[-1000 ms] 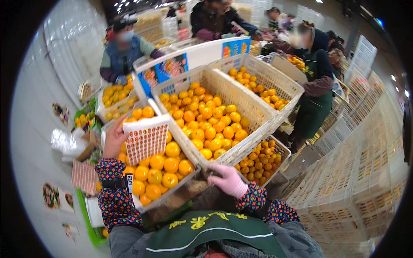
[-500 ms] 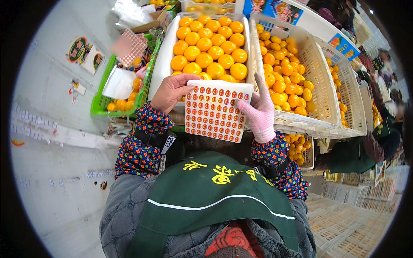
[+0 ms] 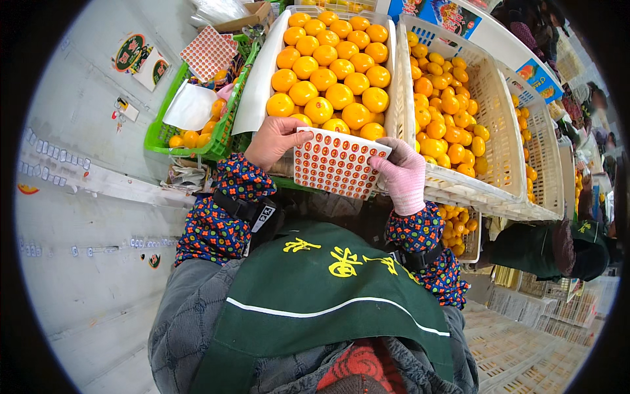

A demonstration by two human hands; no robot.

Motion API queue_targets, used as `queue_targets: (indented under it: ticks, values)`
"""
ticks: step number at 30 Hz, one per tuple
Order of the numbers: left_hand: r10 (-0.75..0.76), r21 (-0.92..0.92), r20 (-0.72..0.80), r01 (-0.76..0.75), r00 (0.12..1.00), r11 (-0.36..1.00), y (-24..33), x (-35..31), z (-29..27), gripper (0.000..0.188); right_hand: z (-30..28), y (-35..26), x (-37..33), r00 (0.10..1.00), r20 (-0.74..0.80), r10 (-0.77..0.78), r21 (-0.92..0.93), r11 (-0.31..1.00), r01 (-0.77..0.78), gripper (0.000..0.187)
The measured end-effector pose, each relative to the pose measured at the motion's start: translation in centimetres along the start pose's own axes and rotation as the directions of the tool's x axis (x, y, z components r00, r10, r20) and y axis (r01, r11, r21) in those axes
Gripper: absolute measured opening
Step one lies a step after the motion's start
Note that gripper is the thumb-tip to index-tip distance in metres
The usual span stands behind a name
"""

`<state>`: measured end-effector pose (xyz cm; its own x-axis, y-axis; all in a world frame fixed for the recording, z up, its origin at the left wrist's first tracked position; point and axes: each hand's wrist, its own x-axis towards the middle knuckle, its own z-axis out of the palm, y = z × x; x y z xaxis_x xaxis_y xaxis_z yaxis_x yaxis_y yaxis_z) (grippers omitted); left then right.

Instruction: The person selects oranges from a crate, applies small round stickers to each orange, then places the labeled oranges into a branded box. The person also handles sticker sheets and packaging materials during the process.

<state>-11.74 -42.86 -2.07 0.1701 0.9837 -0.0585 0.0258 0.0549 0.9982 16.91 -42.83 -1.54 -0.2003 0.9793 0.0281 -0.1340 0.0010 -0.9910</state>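
Observation:
A white sheet of round red stickers [image 3: 336, 165] is held in front of my body, its top edge tilted down to the right. My bare left hand [image 3: 270, 146] pinches its upper left corner between thumb and fingers. At the upper right corner my right hand [image 3: 403, 172], in a pink glove with greyish fingertips, grips it, thumb in front and fingers behind. Just beyond the sheet stands a white-lined crate of oranges [image 3: 260, 88] laid in rows. One front orange [image 3: 319, 110] bears a small red mark. The sheet and my hands hide part of the nearest row.
To the right are a cream crate [image 3: 492, 125] of loose smaller oranges and another crate [image 3: 550, 151] beside it. At left sits a green basket [image 3: 155, 139] with oranges, white paper and another sticker sheet [image 3: 207, 54]. A person in dark green [image 3: 525, 249] is at far right.
My right index finger, raised before, has folded down behind the sheet. The sheet has tipped, and the crates appear slightly further right as the view shifts.

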Motion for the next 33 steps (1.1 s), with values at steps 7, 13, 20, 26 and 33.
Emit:
queue_targets:
  ticks: [7, 13, 20, 26, 33]
  values:
    - [0.051, 0.093, -0.058, -0.046, 0.997, 0.995, -0.6, 0.7, 0.0, 0.020, 0.1, 0.2, 0.7, 0.997, -0.062, -0.035, -0.128, 0.991, 0.027, 0.013]
    - [0.033, 0.161, -0.029, -0.028, 0.999, 0.986, 0.2, 1.6, -1.0, 0.029, 1.0, 0.6, 1.4, 0.994, -0.106, 0.008, -0.092, 0.996, -0.018, 0.015]
    - [0.376, 0.760, 0.336, -0.484, 0.864, 0.433, 3.2, 4.3, 1.5, 0.056, 1.2, 1.9, 2.6, 0.997, -0.049, 0.057, -0.208, 0.976, -0.066, 0.017]
    - [0.085, 0.515, 0.421, -0.315, 0.903, 0.797, 2.9, 7.6, 3.2, 0.022, 1.0, 3.4, 2.6, 0.994, 0.039, -0.106, -0.168, 0.980, 0.111, 0.018]
    - [0.023, 0.537, 0.401, -0.255, 0.916, 0.804, 0.7, 7.5, 4.3, 0.026, 1.2, 5.7, 0.9, 0.982, -0.050, 0.183, 0.192, 0.966, -0.171, 0.021]
